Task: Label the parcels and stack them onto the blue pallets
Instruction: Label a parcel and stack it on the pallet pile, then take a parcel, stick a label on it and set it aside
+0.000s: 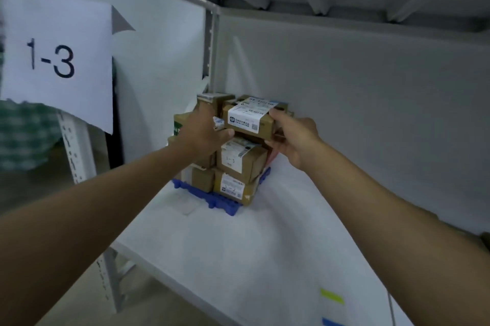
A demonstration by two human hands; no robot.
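White shelf board (238, 246) under grey rack; both arms outstretched, left hand (202, 134) and right hand (294, 140) gripping labelled brown cardboard parcel (249, 120) atop stacked parcels (238, 166) on blue plastic pallet (212, 199); paper sign "1-3" (57, 60) hanging left

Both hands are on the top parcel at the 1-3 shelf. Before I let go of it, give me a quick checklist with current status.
1. Top parcel carries a label on its upper face: ok.
2. Left hand and right hand hold it on opposite sides: ok.
3. It sits flat on the stack below: cannot tell, right hand hides that edge.
4. Stack rests on the blue pallet: ok.
5. Shelf sign reads 1-3, matching the mark on the parcel below: ok.
6. Lower parcels squared up: not ok, they overhang the pallet's front.
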